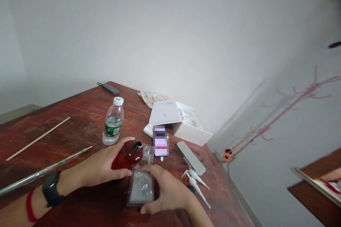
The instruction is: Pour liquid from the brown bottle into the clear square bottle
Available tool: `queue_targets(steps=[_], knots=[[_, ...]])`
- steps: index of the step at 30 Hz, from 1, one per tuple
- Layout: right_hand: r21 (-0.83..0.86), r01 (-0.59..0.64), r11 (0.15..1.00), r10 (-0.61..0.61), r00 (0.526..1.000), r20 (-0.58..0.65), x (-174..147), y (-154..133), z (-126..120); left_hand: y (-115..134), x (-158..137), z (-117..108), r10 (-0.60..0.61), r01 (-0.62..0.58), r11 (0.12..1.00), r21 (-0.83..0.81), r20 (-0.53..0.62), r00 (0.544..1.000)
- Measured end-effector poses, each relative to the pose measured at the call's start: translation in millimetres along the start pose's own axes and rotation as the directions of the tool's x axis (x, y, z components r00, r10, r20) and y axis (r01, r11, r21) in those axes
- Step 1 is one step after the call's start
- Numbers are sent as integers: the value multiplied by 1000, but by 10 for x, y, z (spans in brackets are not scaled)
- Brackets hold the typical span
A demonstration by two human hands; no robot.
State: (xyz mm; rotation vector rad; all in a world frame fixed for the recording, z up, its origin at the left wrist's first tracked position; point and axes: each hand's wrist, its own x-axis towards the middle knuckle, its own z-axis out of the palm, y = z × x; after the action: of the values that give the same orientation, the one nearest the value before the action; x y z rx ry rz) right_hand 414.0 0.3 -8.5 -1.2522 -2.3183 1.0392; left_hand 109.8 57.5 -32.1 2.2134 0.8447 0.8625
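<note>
My left hand (109,166) is wrapped around a reddish-brown bottle (129,158) with an uncapped neck, tilted slightly to the right. My right hand (172,188) grips the side of a clear square bottle (140,189) with a round open neck, its thumb at the near corner and fingers at the far edge. Just behind it stands a second clear square bottle (148,156), partly hidden by the brown one. Two white pump heads (195,184) with long nozzles lie to the right of my right hand.
A water bottle (113,122) stands behind my left hand. Beyond are a phone (160,143), an opened white box (190,124), a grey case (191,156), a cloth (151,97) and a grey device (110,88). Thin sticks (39,137) lie left. A pink coat rack (282,110) leans right.
</note>
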Motion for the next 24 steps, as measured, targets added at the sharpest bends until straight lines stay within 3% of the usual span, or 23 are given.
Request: queue_targets(steps=[24], knots=[[11, -27, 1000, 27, 1000, 8, 0, 25, 24, 53, 11, -66, -63, 63, 997, -44, 14, 998]])
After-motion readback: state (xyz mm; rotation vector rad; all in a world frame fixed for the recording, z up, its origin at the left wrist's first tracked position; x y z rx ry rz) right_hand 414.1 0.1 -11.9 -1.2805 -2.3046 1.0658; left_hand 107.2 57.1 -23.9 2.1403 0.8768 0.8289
